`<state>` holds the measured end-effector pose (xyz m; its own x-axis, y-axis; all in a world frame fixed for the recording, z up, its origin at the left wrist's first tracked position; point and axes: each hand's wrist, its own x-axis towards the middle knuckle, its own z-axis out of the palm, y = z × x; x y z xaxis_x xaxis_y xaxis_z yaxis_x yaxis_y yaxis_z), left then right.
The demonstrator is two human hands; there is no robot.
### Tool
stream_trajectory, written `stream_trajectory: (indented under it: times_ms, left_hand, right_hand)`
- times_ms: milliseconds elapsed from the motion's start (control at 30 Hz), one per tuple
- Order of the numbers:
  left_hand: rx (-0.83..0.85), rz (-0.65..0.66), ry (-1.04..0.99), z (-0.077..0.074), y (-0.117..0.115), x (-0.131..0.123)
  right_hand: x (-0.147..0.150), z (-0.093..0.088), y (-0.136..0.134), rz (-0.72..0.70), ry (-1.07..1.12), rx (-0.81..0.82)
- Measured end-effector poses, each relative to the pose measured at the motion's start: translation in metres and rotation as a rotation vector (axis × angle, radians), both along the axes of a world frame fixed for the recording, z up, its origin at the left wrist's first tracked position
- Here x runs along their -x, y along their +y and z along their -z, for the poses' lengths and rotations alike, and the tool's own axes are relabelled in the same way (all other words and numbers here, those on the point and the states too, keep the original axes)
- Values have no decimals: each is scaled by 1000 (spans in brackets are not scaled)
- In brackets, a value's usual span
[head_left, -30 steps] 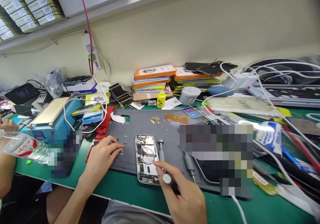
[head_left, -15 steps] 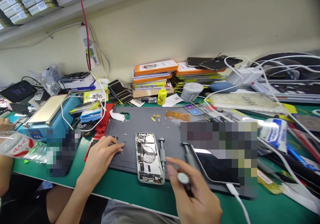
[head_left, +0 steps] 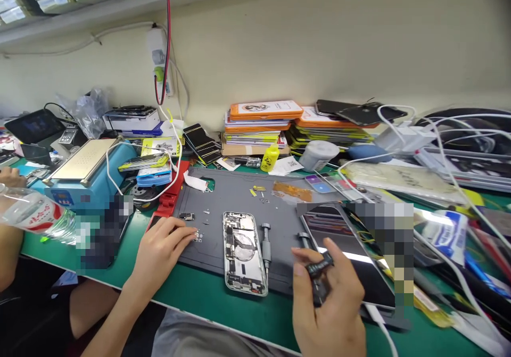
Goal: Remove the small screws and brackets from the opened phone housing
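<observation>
An opened phone body point(head_left: 244, 252) lies face up on the grey work mat point(head_left: 235, 194), its inner parts showing. My left hand point(head_left: 162, 253) rests on the mat just left of it, fingers curled and fingertips touching small loose parts. My right hand point(head_left: 329, 301) is raised to the right of the phone and closed on a dark screwdriver point(head_left: 319, 272), which is blurred. Two more screwdrivers point(head_left: 265, 245) lie on the mat beside the phone. A phone screen point(head_left: 343, 250) lies to the right, partly under my right hand.
Stacked orange boxes point(head_left: 265, 120), a yellow bottle point(head_left: 270, 157) and a white tub point(head_left: 318, 155) stand at the back. A blue heating station point(head_left: 85, 176) and a plastic bottle point(head_left: 34, 216) are at left, where another person's arm shows. White cables point(head_left: 439, 149) cross the right side.
My right hand has drawn away from the phone body to the right and lifted, turning the screwdriver in its grip. My left hand has stayed on the mat. The view has shifted slightly.
</observation>
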<state>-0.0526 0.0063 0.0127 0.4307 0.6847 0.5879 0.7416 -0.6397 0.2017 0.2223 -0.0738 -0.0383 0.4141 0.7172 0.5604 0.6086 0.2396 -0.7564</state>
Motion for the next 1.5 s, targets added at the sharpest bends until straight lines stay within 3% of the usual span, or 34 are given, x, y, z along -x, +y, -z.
stream_trajectory:
  times_ms: [100,200,300,400,567,733,1033,1500]
  left_hand:
    - [11,0,33,2,-1,-1]
    - [25,-6,51,5,-1,-2]
    - [42,-18,48,9,-1,-4]
    - [46,-31,66,10,-2,-5]
    - [23,-51,99,10,-3,-5]
    - [32,-3,40,7,-5,-6]
    - [67,-34,-57,4,-6,-11]
    - [108,-27,30,8,-9,-11]
  right_hand:
    - [-14,2,-9,160,-199,71]
    - [-20,-2,-15,187,-259,73]
    - [-11,-11,-14,70,-79,-21]
    - [12,-19,-6,-142,147,-101]
    - [40,-15,6,-362,103,-145]
    - [39,-8,8,-384,42,-163]
    - [39,-18,10,-383,-110,-111]
    - [31,-20,7,-452,-334,-171]
